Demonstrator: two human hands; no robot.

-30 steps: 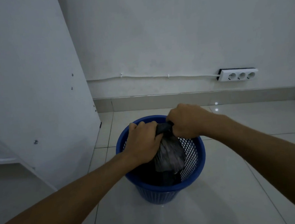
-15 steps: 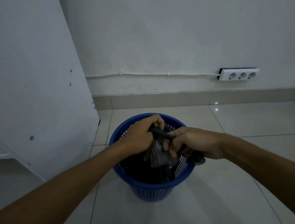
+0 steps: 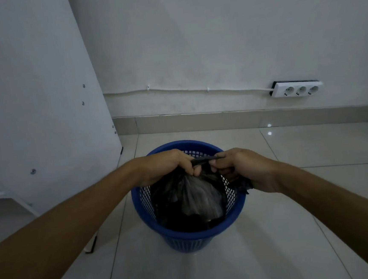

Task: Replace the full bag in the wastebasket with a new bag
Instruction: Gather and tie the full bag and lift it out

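Wastebasket (image 3: 150, 205): blue plastic mesh, upright on pale tiled floor (image 3: 306, 195), near white wall. Contents: black bag (image 3: 192, 196), sitting inside, neck gathered above rim. Left hand (image 3: 167, 166): grip curled round bag's neck. Right hand (image 3: 240, 167): grip pinching a twisted strand of bag stretched between both hands. Wall: white three-socket power strip (image 3: 296, 88). No readable labels or brands.

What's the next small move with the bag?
Probably pull the two ends apart to snug the knot: the left hand and right hand each grip the black bag, a twisted strand between them, its bulk inside the blue wastebasket.
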